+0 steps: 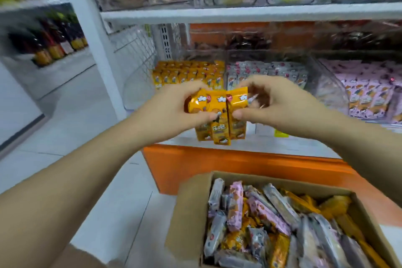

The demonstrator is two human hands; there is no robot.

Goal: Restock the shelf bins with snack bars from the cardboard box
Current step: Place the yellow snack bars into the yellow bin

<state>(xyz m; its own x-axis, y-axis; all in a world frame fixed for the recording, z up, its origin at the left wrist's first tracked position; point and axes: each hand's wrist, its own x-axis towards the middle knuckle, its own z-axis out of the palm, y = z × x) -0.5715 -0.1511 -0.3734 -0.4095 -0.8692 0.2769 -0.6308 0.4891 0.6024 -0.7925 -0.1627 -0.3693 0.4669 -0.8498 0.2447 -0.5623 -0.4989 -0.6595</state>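
Three yellow snack bars point(219, 124) hang upright side by side between my hands, in front of the shelf. My left hand point(174, 109) grips them from the left and my right hand point(276, 104) pinches them from the right. Behind them a clear bin point(139, 93) holds rows of matching yellow bars point(189, 74). To its right sit a bin of grey-white bars point(267, 72) and one of pink bars point(369, 93). The open cardboard box point(191, 213) below holds several mixed yellow, pink and grey bars.
A white shelf upright point(93, 39) stands left of the bins. The shelf above point(250, 14) carries more clear bins of sweets. An orange shelf base point(217, 167) lies behind the box. Bottles point(50, 43) line a rack at far left, above white floor tiles.
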